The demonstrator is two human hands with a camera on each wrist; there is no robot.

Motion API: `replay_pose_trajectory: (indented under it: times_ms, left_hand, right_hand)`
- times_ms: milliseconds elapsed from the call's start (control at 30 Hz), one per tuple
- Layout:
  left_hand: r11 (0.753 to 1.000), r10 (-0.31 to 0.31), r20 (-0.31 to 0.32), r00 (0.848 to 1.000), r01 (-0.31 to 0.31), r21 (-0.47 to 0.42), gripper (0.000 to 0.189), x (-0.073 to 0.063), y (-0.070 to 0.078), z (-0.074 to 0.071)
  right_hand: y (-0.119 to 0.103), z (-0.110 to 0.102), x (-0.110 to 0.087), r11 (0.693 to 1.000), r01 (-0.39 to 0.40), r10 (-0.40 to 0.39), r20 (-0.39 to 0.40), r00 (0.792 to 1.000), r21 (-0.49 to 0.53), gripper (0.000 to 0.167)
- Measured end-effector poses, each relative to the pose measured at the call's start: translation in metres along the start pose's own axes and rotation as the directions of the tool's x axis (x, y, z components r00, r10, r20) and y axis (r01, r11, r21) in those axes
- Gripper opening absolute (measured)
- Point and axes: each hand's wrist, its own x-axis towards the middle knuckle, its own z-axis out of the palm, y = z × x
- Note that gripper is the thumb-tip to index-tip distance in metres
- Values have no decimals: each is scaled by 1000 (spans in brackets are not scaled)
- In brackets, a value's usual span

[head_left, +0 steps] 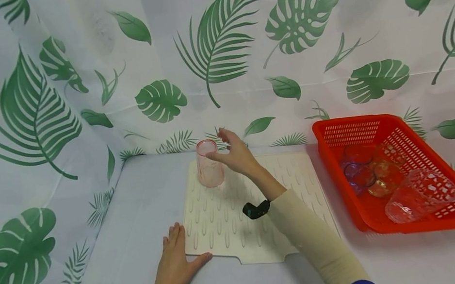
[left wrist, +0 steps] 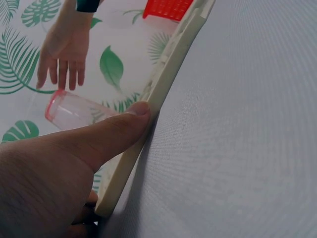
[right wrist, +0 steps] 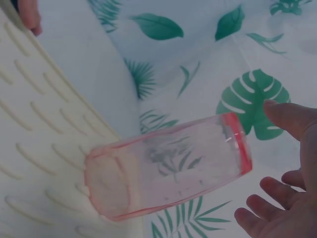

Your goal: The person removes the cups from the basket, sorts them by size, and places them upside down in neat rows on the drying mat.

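Observation:
A clear pinkish drinking glass (head_left: pixel 211 171) stands upright on the far left part of a cream ridged drying mat (head_left: pixel 242 238). My right hand (head_left: pixel 235 153) is just beside the glass near its rim; in the right wrist view the hand (right wrist: pixel 292 183) has its fingers spread and a gap shows between it and the glass (right wrist: pixel 168 168). My left hand (head_left: pixel 174 258) rests at the mat's near left corner. In the left wrist view its thumb (left wrist: pixel 119 126) lies along the mat's edge (left wrist: pixel 163 84), and its other fingers are mostly hidden.
A red plastic basket (head_left: pixel 351 202) stands to the right of the mat. A clear pinkish glass (head_left: pixel 421 196) lies on its side in it, with purple (head_left: pixel 358 176) and amber glassware (head_left: pixel 387 177) behind. A leaf-patterned sheet (head_left: pixel 245 110) hangs behind the table.

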Motion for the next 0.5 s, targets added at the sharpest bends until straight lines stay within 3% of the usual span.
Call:
replay_pose_trajectory:
  times_ms: [233, 500]
  left_hand:
    - [1000, 7, -10, 1000, -7, -3, 114, -1, 0, 1]
    - [1000, 18, -18, 1000, -18, 2, 113, -1, -1, 1]
  right_hand:
    - [-10, -16, -8, 998, 60, -61, -44, 997, -27, 81]
    - [-23, -34, -22, 998, 51, -54, -103, 993, -30, 79]
